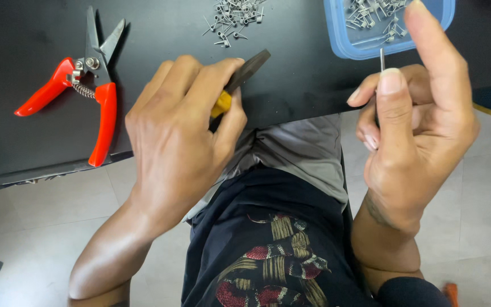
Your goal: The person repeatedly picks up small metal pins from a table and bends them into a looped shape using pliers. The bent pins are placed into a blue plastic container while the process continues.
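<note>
My left hand (180, 128) is closed around a pair of pliers (244, 77) with yellow and black handles; its dark jaws point up and to the right over the black table (24, 153). My right hand (413, 122) pinches a thin metal wire (382, 58) between thumb and fingers, the index finger raised. The wire's tip stands upright just below a blue plastic tray (336, 40).
Red-handled snips (89, 85) lie on the table at the left. A loose pile of small wire pieces (234, 17) sits at the top centre, and more fill the blue tray. Below are my lap and a grey tiled floor (41, 239).
</note>
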